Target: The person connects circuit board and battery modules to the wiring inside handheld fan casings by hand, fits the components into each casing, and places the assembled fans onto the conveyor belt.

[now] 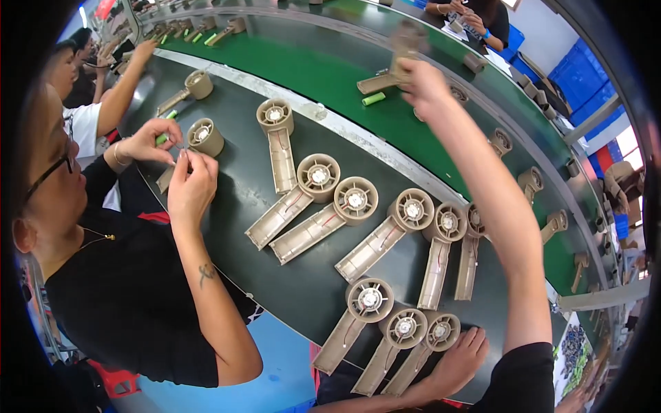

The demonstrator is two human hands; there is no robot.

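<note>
My right hand (pixel 425 86) is stretched out over the green conveyor belt, closed on a beige handheld fan housing (pixel 407 45) that is smeared by motion. Beneath it on the belt lie another housing handle (pixel 377 84) and a green battery cell (pixel 374 99). Low in the view, my left hand (pixel 460 356) lies on the dark table with its fingers stretched out, beside a fan housing (pixel 442 332). Several more open fan housings, such as one (pixel 355 201) in the middle and one (pixel 370 300) nearer me, rest on the table, with thin wires along their hollow handles.
To my left a co-worker's hands (pixel 180 155) work with a green cell by a fan housing (pixel 206 138). Another person (pixel 475 20) sits across the belt (pixel 330 82). A pale metal rail (pixel 413 165) divides table from belt. Blue crates (pixel 571 82) stand at the far right.
</note>
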